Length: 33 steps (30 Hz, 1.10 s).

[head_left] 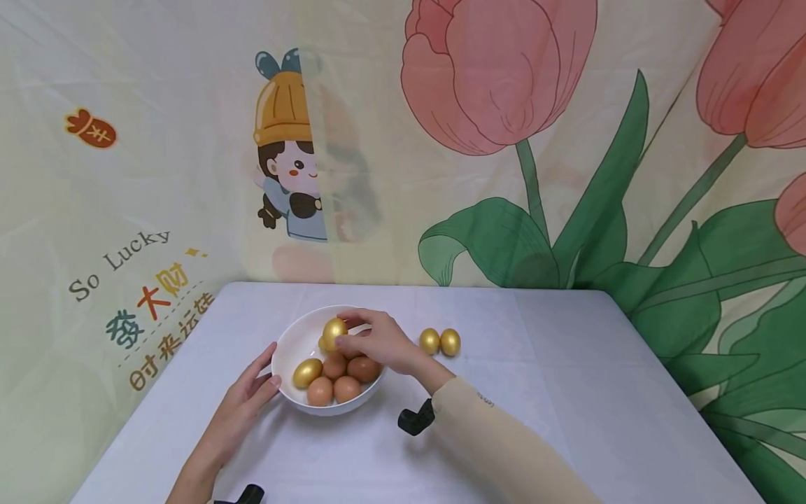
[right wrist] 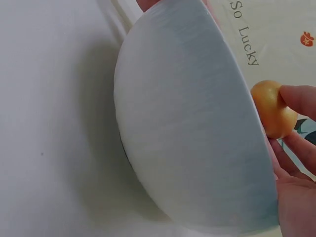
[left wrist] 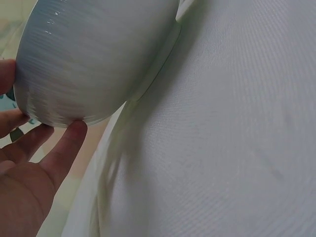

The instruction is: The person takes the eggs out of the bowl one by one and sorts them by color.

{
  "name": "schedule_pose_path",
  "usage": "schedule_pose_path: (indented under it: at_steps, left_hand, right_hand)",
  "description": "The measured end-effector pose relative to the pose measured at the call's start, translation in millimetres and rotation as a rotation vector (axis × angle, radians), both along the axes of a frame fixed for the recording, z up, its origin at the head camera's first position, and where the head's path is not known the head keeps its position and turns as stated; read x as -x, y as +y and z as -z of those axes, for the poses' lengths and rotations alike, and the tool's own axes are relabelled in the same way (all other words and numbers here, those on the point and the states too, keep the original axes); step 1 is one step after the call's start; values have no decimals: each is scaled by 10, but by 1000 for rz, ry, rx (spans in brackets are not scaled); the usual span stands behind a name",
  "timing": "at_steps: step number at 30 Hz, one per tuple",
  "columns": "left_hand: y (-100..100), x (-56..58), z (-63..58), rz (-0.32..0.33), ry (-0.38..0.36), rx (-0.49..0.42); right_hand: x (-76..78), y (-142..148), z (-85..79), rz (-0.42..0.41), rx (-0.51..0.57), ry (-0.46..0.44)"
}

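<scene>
A white bowl (head_left: 287, 350) holds several brown eggs (head_left: 320, 390) and golden eggs (head_left: 307, 373). My right hand (head_left: 384, 339) pinches one golden egg (head_left: 335, 334) between thumb and fingertips, above the far part of the bowl. In the right wrist view this egg (right wrist: 273, 109) shows just beyond the rim. My left hand (head_left: 236, 406) rests its fingertips against the bowl's left side, fingers fairly straight and spread. Seen from the left wrist, the fingertips (left wrist: 76, 127) touch the bowl (left wrist: 98, 54) at its rim and outer wall. The right hand partly hides the eggs beneath it.
Two golden eggs (head_left: 439, 341) stand side by side on the white-covered table (head_left: 504, 413), right of the bowl. Behind the table hangs a printed cloth (head_left: 371, 259) with tulips and a cartoon figure. Black wrist mounts (head_left: 416, 418) sit on both arms.
</scene>
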State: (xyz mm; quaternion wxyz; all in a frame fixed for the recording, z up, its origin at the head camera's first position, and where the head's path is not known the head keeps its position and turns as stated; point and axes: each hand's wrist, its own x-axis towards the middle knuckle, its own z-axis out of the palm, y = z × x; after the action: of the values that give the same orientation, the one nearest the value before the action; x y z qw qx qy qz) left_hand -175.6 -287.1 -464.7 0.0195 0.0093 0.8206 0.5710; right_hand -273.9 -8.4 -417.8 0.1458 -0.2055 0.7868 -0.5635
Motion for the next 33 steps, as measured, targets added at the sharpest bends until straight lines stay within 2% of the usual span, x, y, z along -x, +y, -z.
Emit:
schedule_pose_path:
  at_steps: [5, 12, 25, 33]
  left_hand:
    - [10, 4, 3, 1, 4, -8]
    - [16, -1, -3, -3, 1, -6]
    - [-3, -9, 9, -7, 1, -2]
    - [0, -6, 9, -4, 7, -2]
  right_hand:
    - [-8, 101, -12, -10, 23, -36]
    - [-33, 239, -30, -11, 12, -26]
    - [-105, 474, -94, -59, 86, -71]
    - [-135, 745, -116, -24, 43, -59]
